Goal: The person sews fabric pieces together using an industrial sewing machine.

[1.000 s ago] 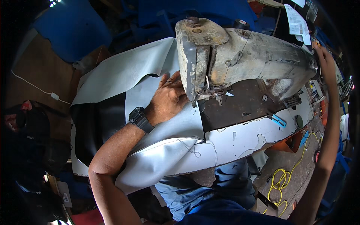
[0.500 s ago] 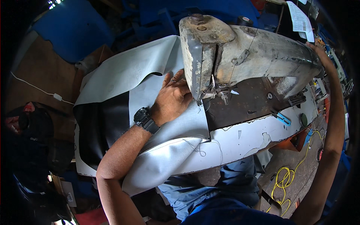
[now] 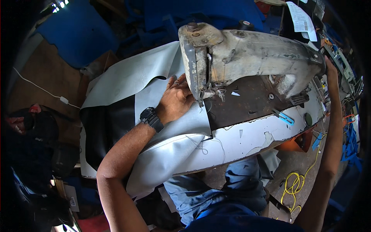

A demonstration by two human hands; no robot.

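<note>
My left hand [image 3: 176, 101] lies palm down, fingers stretched out, on a light grey vinyl sheet [image 3: 148, 94], close beside the head of a worn sewing machine [image 3: 255, 50]. Its fingertips reach to the machine's near-left side. Black vinyl [image 3: 112, 120] shows under the grey sheet, and a seamed grey piece [image 3: 164, 154] hangs over the table's front edge. At the machine's far right end is my right hand [image 3: 329, 66], against the wheel end; its fingers are mostly hidden behind it. Loose thread [image 3: 201, 146] trails on the grey vinyl by the seam.
Blue thread snips [image 3: 285, 117] and a dark round disc [image 3: 307, 118] lie on the chipped white tabletop [image 3: 247, 143]. A yellow cord [image 3: 294, 185] is coiled on the floor at right. A paper sheet [image 3: 301, 21] hangs behind the machine.
My right hand has moved down along the machine's wheel end. The shiny lever in the machine head's slot sits higher. My left hand stays on the vinyl; the whole view has shifted slightly.
</note>
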